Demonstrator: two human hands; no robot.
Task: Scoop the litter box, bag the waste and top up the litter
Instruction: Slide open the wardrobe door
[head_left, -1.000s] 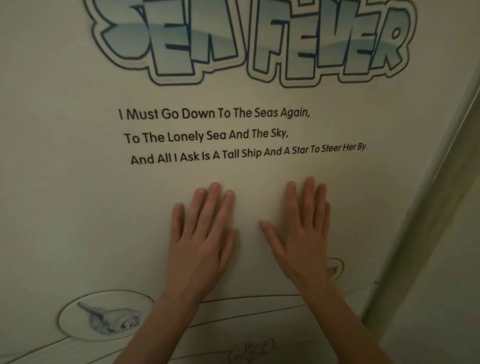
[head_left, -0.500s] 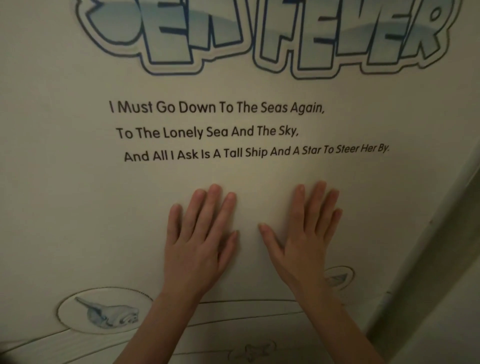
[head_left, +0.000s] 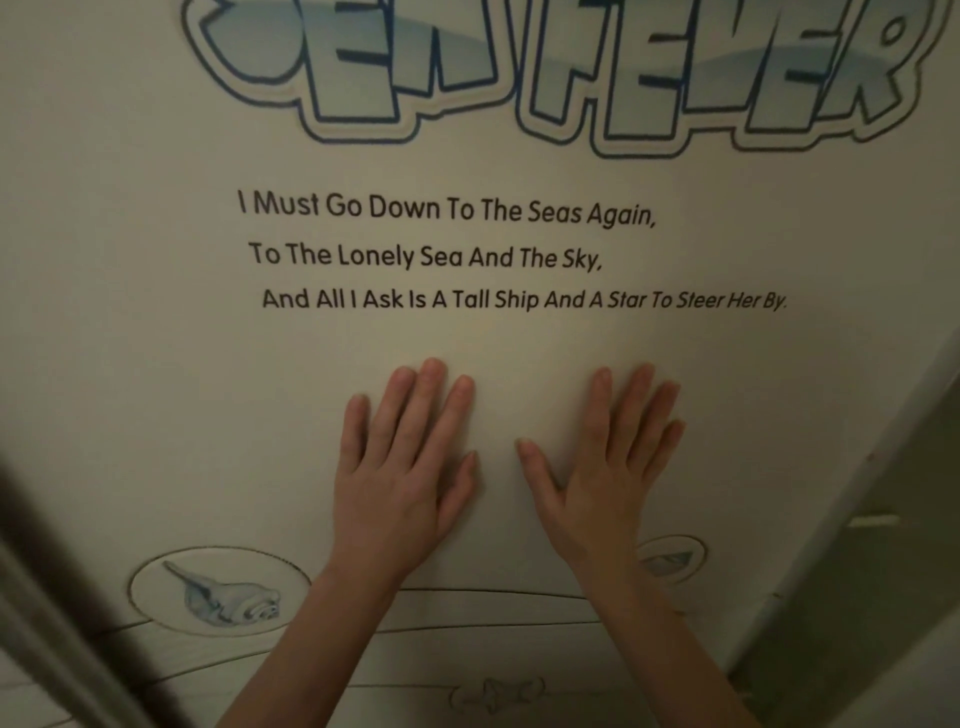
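My left hand (head_left: 405, 467) and my right hand (head_left: 613, 462) both lie flat, palms down and fingers spread, on a pale printed panel (head_left: 156, 364). The panel bears big blue letters at the top, three lines of black verse in the middle and shell drawings low down. Neither hand holds anything. No litter box, scoop, bag or litter shows in this view.
A dark frame edge (head_left: 47, 597) cuts across the lower left corner. On the right the panel ends at a slanted edge (head_left: 831, 519), with a dim grey surface (head_left: 893, 571) beyond it. The light is low.
The view has shifted right and closer, so the dark frame edge now shows at lower left. Both hands stay flat on the panel, the right fingers spread a little wider.
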